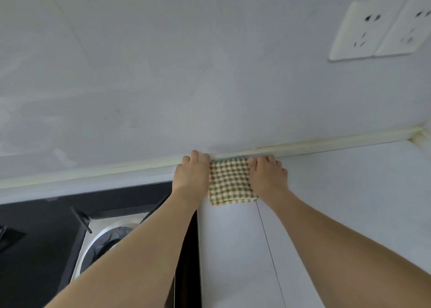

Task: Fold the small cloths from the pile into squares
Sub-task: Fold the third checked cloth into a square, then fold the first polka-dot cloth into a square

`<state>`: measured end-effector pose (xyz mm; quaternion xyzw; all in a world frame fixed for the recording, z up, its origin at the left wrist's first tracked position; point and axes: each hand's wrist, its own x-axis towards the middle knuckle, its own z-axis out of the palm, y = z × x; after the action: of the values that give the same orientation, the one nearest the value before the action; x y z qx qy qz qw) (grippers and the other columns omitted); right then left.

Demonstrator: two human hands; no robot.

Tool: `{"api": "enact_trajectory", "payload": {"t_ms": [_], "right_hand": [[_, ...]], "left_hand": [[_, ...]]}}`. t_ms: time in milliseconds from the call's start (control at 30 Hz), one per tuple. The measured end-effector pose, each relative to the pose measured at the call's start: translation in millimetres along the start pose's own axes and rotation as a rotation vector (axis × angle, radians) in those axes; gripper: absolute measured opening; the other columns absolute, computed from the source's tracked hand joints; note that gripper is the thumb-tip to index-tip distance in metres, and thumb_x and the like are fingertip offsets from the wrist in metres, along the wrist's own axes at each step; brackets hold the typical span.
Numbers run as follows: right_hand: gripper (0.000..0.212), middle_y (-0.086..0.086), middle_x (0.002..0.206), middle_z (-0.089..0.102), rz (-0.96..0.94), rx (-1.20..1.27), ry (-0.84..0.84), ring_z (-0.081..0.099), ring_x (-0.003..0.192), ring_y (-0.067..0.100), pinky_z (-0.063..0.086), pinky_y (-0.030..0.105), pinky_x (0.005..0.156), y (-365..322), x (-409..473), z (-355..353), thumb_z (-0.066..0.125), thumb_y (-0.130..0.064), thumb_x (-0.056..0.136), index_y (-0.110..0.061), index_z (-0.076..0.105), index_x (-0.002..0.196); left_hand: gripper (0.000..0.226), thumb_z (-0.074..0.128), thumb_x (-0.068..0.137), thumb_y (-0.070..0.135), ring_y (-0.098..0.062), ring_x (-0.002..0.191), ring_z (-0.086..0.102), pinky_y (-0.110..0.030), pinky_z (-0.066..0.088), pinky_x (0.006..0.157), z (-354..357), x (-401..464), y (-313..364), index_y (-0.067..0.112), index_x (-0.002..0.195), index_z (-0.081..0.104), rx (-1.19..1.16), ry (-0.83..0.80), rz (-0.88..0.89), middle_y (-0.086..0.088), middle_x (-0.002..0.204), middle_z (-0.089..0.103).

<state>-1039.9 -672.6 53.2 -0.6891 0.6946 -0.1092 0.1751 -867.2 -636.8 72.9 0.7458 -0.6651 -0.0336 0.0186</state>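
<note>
A small green, brown and cream checked cloth [229, 181] lies folded into a rough square on the white counter [338, 202], right against the wall. My left hand [191, 174] rests flat on its left edge with fingers stretched toward the wall. Over the cloth's right edge lies my right hand [268, 177], its fingers also straight. Both hands press the cloth down. No pile of other cloths is in view.
A black gas hob [46, 226] with a steel burner ring [102, 240] sits left of the cloth, partly under my left forearm. Two white wall sockets [382, 27] are mounted at upper right. A cream sealing strip [326, 145] runs along the wall's base.
</note>
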Motion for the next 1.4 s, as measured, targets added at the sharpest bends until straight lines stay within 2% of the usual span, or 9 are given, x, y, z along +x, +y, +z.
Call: {"api": "enact_trajectory", "payload": {"t_ms": [133, 267, 467, 633, 833, 1100, 1400], "right_hand": [[0.031, 0.008, 0.124, 0.051, -0.094, 0.011, 0.066, 0.049, 0.112, 0.026, 0.037, 0.039, 0.094, -8.6, -43.5, -42.3, 0.034, -0.028, 0.101, -0.011, 0.049, 0.123], [0.036, 0.009, 0.132, 0.049, -0.178, -0.013, 0.054, 0.048, 0.119, 0.026, 0.037, 0.038, 0.100, -17.3, -91.8, -72.9, 0.041, -0.025, 0.099, -0.010, 0.044, 0.132], [0.042, 0.009, 0.138, 0.044, -0.301, 0.008, 0.035, 0.041, 0.127, 0.025, 0.030, 0.036, 0.109, -47.3, -141.3, -118.9, 0.048, -0.021, 0.096, -0.008, 0.040, 0.136], [0.047, 0.012, 0.144, 0.040, -0.312, 0.004, 0.077, 0.037, 0.132, 0.027, 0.030, 0.038, 0.111, -82.4, -170.7, -147.5, 0.046, -0.022, 0.097, -0.007, 0.036, 0.141], [0.048, 0.011, 0.145, 0.039, -0.308, 0.004, 0.074, 0.039, 0.131, 0.027, 0.031, 0.036, 0.109, -157.3, -213.0, -145.7, 0.045, -0.024, 0.099, -0.008, 0.035, 0.143], [0.051, 0.009, 0.147, 0.037, -0.386, -0.021, 0.052, 0.038, 0.133, 0.026, 0.029, 0.035, 0.111, -285.8, -288.3, -106.8, 0.046, -0.025, 0.098, -0.009, 0.033, 0.144], [0.052, 0.008, 0.148, 0.037, -0.485, -0.088, 0.043, 0.037, 0.134, 0.025, 0.026, 0.034, 0.112, -364.0, -328.8, -87.8, 0.045, -0.027, 0.098, -0.011, 0.031, 0.146]], "left_hand": [[0.037, 0.040, 0.088, 0.005, -0.025, 0.106, 0.046, -0.031, 0.035, 0.084, -26.9, -32.3, -5.2, 0.015, 0.124, 0.043, 0.116, 0.011, 0.149, -0.004, 0.118, 0.047], [0.029, 0.039, 0.096, 0.014, -0.025, 0.110, 0.046, -0.033, 0.035, 0.093, -65.6, -62.0, -0.6, 0.015, 0.125, 0.043, 0.061, 0.055, 0.185, -0.004, 0.122, 0.049], [0.039, 0.043, 0.095, 0.009, -0.025, 0.121, 0.044, -0.034, 0.031, 0.104, -121.8, -98.2, -10.7, 0.013, 0.134, 0.041, 0.022, 0.121, 0.212, -0.005, 0.132, 0.047], [0.038, 0.040, 0.100, 0.018, -0.026, 0.126, 0.042, -0.035, 0.029, 0.108, -161.9, -125.0, -38.5, 0.011, 0.137, 0.040, -0.035, 0.176, 0.218, -0.006, 0.138, 0.046], [0.042, 0.039, 0.101, 0.022, -0.028, 0.130, 0.039, -0.036, 0.028, 0.110, -193.2, -163.7, -118.6, 0.011, 0.141, 0.037, -0.047, 0.186, 0.193, -0.007, 0.143, 0.043], [0.043, 0.037, 0.103, 0.026, -0.027, 0.133, 0.038, -0.036, 0.026, 0.113, -226.6, -222.1, -246.6, 0.011, 0.143, 0.035, -0.039, 0.207, 0.204, -0.008, 0.146, 0.041], [0.045, 0.037, 0.103, 0.028, -0.027, 0.133, 0.038, -0.036, 0.024, 0.115, -254.9, -275.1, -336.7, 0.011, 0.144, 0.034, -0.026, 0.256, 0.127, -0.008, 0.147, 0.041]]}}
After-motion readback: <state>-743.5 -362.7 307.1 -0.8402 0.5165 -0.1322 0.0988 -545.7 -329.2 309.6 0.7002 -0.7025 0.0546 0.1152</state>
